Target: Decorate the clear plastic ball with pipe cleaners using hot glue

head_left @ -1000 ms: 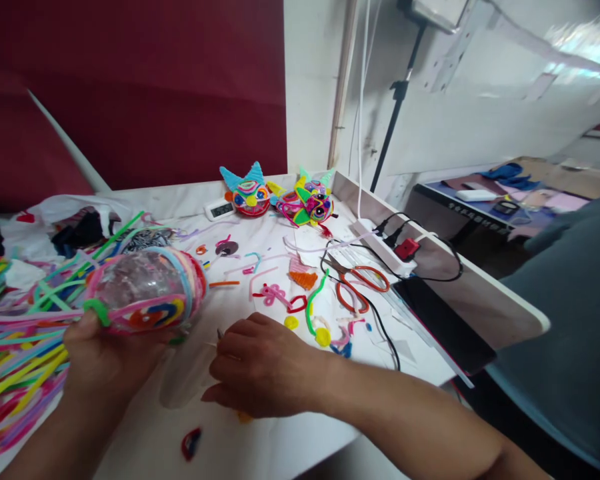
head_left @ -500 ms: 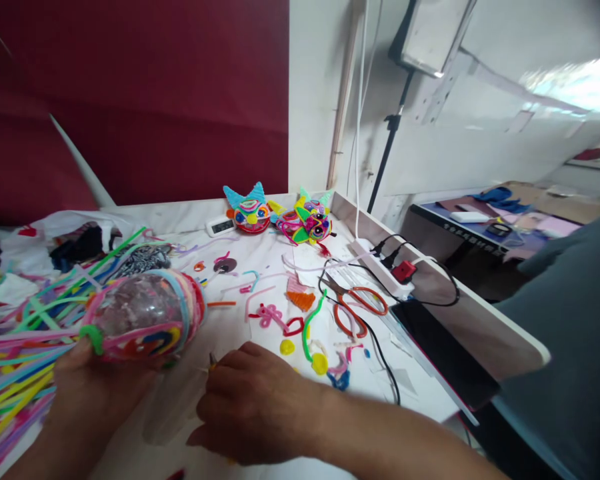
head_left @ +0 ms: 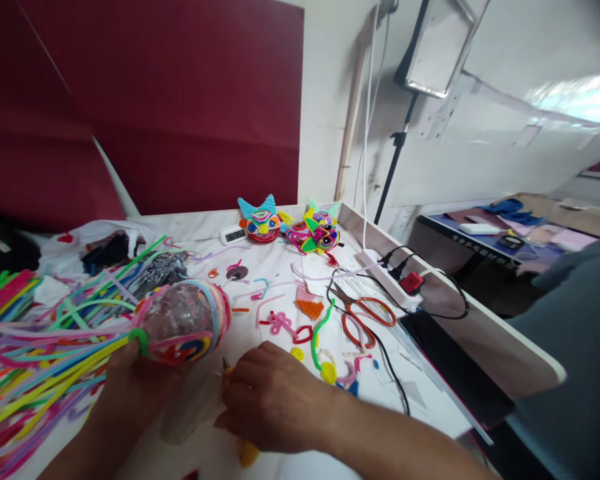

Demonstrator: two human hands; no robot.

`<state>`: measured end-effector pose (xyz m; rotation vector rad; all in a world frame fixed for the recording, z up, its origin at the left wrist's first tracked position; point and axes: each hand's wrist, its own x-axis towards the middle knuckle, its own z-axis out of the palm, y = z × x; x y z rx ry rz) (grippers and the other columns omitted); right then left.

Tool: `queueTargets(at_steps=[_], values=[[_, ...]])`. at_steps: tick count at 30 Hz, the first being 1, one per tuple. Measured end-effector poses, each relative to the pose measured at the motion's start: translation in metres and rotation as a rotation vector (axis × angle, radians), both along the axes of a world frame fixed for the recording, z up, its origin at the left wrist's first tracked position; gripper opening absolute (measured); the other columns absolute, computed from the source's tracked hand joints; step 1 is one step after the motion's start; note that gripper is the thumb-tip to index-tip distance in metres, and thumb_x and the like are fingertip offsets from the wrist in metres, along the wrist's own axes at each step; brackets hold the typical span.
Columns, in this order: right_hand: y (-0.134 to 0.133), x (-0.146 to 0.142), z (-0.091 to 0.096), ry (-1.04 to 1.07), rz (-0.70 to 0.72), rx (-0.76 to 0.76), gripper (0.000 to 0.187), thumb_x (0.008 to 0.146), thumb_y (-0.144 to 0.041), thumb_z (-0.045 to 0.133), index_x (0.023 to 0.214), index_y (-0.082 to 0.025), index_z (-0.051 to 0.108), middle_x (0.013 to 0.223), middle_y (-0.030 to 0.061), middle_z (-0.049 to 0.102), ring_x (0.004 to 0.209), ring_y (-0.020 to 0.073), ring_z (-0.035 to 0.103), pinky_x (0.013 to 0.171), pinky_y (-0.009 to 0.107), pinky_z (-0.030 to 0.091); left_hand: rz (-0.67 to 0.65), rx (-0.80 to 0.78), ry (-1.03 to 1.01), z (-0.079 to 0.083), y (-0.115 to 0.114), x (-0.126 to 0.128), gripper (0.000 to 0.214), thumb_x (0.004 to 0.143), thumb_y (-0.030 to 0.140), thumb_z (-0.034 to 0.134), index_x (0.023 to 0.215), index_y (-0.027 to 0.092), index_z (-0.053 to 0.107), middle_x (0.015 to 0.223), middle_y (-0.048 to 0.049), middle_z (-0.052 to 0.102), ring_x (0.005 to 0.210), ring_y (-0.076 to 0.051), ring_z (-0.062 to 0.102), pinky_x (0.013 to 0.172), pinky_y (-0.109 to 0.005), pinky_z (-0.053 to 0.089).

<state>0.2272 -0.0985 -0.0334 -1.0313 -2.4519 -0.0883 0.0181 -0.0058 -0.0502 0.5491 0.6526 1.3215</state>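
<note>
My left hand (head_left: pixel 140 383) is closed around a rounded clear plastic bottle (head_left: pixel 180 310), wrapped at its right end with coloured pipe cleaners. A green pipe cleaner ring (head_left: pixel 140 340) binds its neck, and a long bundle of pipe cleaners (head_left: pixel 75 373) trails off to the left. To the right of the bottle and apart from it, my right hand (head_left: pixel 275 397) grips a yellow hot glue gun (head_left: pixel 249 455). Its pointed metal tip shows above the fingers; most of its body is hidden by the hand.
Orange-handled scissors (head_left: pixel 365 317), cut pipe cleaner pieces (head_left: pixel 280 323) and a dark phone-like slab (head_left: pixel 450 367) lie on the table. Two finished colourful figures (head_left: pixel 263 223) stand at the back beside a small digital display (head_left: pixel 233 235). A power strip (head_left: pixel 393 280) with black cables runs along the right edge.
My left hand has brought the bottle rightward, nearer my right hand, with the bundle trailing after it. The whole view has shifted slightly. The yellow end of the glue gun now shows below my right hand.
</note>
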Motion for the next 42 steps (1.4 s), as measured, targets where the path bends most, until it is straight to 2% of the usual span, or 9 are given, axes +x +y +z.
queueTargets(at_steps=[4,9,11,15,22,27,34,40,42], values=[[0.001,0.003,0.001,-0.002,0.01,0.024,0.043,0.104,-0.048,0.049,0.082,-0.017,0.068,0.079,0.0032,0.068,0.075,0.017,0.059,0.071,0.033,0.04,0.063,-0.018,0.059,0.018,0.012,0.021,0.06,0.071,0.046,0.075,0.129,0.032,0.066,0.094,-0.0004,0.081,0.069,-0.023,0.074,0.061,-0.032,0.064],[0.002,0.016,0.006,0.075,-0.087,0.061,0.034,0.104,-0.031,0.049,0.079,-0.018,0.068,0.074,0.0037,0.066,0.071,0.0171,0.058,0.069,0.032,0.042,0.024,0.033,0.038,0.021,0.002,0.02,0.064,0.061,0.039,0.084,0.122,0.025,0.069,0.091,-0.0013,0.081,0.07,-0.025,0.074,0.062,-0.034,0.064],[0.006,0.029,0.008,0.17,-0.214,0.029,0.033,0.102,-0.027,0.049,0.079,-0.017,0.069,0.077,0.0058,0.069,0.076,0.0179,0.062,0.074,0.032,0.046,0.004,0.057,0.042,0.02,0.002,0.02,0.064,0.06,0.038,0.086,0.12,0.023,0.069,0.091,-0.0025,0.081,0.074,-0.026,0.075,0.063,-0.034,0.064],[0.025,0.066,0.019,0.346,-0.704,-0.181,0.019,0.098,-0.02,0.053,0.099,-0.019,0.072,0.096,0.0052,0.076,0.084,0.0159,0.069,0.079,0.027,0.05,-0.038,0.14,0.046,0.015,0.004,0.02,0.077,0.054,0.031,0.092,0.125,0.028,0.063,0.103,-0.0028,0.079,0.084,-0.025,0.075,0.07,-0.031,0.063],[0.086,0.101,0.036,0.148,-0.945,-0.33,0.017,0.095,-0.021,0.062,0.108,-0.016,0.072,0.108,0.01,0.075,0.099,0.0214,0.07,0.086,0.032,0.053,-0.082,0.23,0.093,0.016,-0.005,0.023,0.08,0.059,0.03,0.088,0.133,0.031,0.055,0.124,-0.0047,0.069,0.105,-0.025,0.07,0.084,-0.033,0.061],[0.119,0.096,0.026,-0.038,-1.046,-0.435,0.035,0.099,-0.037,0.064,0.128,-0.017,0.062,0.129,0.0097,0.065,0.109,0.0239,0.066,0.092,0.046,0.058,-0.123,0.259,0.115,0.019,-0.01,0.022,0.07,0.062,0.029,0.083,0.125,0.032,0.055,0.126,-0.0035,0.067,0.114,-0.026,0.066,0.094,-0.04,0.058],[0.127,0.099,0.017,-0.088,-1.106,-0.414,0.038,0.098,-0.036,0.066,0.129,-0.016,0.061,0.13,0.0116,0.063,0.11,0.0245,0.066,0.092,0.045,0.058,-0.151,0.254,0.071,0.022,-0.009,0.018,0.074,0.063,0.032,0.082,0.13,0.034,0.05,0.132,-0.0048,0.064,0.123,-0.03,0.062,0.101,-0.048,0.053],[0.113,0.09,0.057,0.109,-0.996,-0.223,0.019,0.101,-0.021,0.056,0.105,-0.01,0.071,0.105,0.0173,0.073,0.099,0.0246,0.071,0.09,0.037,0.055,-0.182,0.326,0.096,0.018,-0.01,0.015,0.082,0.06,0.037,0.085,0.133,0.034,0.047,0.134,-0.0045,0.062,0.121,-0.029,0.062,0.101,-0.046,0.053],[0.098,0.083,0.076,0.205,-0.916,-0.157,0.021,0.101,-0.02,0.051,0.107,-0.013,0.07,0.097,0.0129,0.075,0.091,0.0216,0.071,0.083,0.032,0.055,-0.17,0.4,0.151,0.014,-0.008,0.014,0.087,0.057,0.038,0.088,0.132,0.033,0.046,0.131,-0.0049,0.063,0.117,-0.029,0.063,0.099,-0.044,0.053]])
